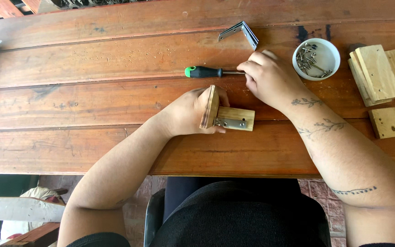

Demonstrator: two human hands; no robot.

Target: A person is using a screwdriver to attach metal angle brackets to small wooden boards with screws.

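My left hand (pixel 189 111) grips an upright wooden piece (pixel 210 107) that is joined at a right angle to a flat wooden block (pixel 237 118) by a small metal bracket (pixel 228 122). My right hand (pixel 270 77) rests just behind this assembly, fingers closed on the metal shaft of a screwdriver. The screwdriver's black and green handle (pixel 202 72) lies on the table and points left.
A white bowl (pixel 317 58) of screws sits right of my right hand. Several wooden blocks (pixel 380 75) lie at the far right, one small square block (pixel 387 122) nearer me. A stack of metal angle brackets (pixel 241 33) lies behind. The wooden plank table (pixel 92 59) spans the view.
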